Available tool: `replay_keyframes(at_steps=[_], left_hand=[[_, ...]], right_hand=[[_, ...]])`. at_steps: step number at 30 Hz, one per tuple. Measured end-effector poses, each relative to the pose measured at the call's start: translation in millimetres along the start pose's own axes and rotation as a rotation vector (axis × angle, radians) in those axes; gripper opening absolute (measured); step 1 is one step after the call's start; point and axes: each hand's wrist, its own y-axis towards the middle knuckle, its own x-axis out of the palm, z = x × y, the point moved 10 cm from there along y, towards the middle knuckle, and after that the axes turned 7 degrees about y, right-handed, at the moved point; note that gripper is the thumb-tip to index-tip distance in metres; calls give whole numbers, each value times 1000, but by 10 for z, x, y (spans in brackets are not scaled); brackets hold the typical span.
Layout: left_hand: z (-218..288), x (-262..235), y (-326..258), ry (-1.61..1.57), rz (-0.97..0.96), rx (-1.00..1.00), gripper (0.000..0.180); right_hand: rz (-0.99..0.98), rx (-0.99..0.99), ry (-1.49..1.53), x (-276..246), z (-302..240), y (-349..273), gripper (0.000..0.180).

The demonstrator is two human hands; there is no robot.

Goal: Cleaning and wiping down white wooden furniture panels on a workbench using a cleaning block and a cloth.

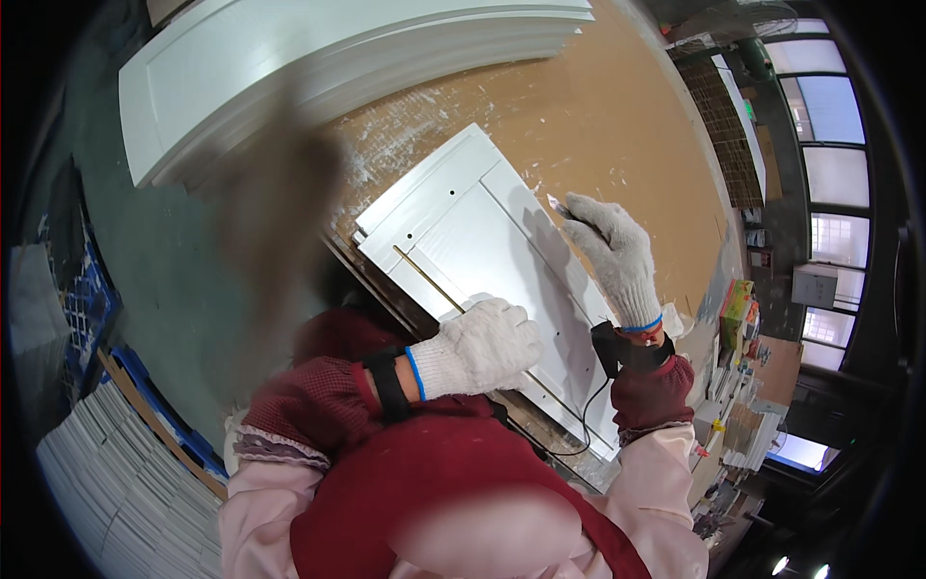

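A white cabinet door panel (pixel 473 232) with a recessed centre lies on a brown workbench (pixel 598 106). My left hand (pixel 482 345), in a white knit glove, rests flat on the panel's near part, next to a thin brass-coloured rod (pixel 424 275) lying along the panel. My right hand (pixel 610 253), also gloved, is pinched on a small light-coloured tool (pixel 558 204) whose tip touches the panel's right edge. A black wrist device with a cable (pixel 610 349) sits on my right wrist.
A stack of large white door panels (pixel 289 68) lies at the far end of the bench. Piles of white boards (pixel 116 482) stand at the lower left. Cluttered shelves (pixel 738 386) and windows (pixel 830 145) are on the right. White paint specks cover the bench.
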Motion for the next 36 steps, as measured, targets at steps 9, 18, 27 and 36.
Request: replay_keyframes(at_steps=[9,18,27,36], left_hand=[[38,-5,-26,-4,2,27,46],[53,-58,-59,-34,64,62,56],[42,-6,-40,-31,15,38,54],[47,-37,-35,-60,55,39,49]], right_hand=[[-59,138,72,16,139,-314,29],[-106,-32,-11,551,-64,-149,32],[-52,-133,-88,727,-237,63,29],[-22,-152,-138,761,-225,86,28]])
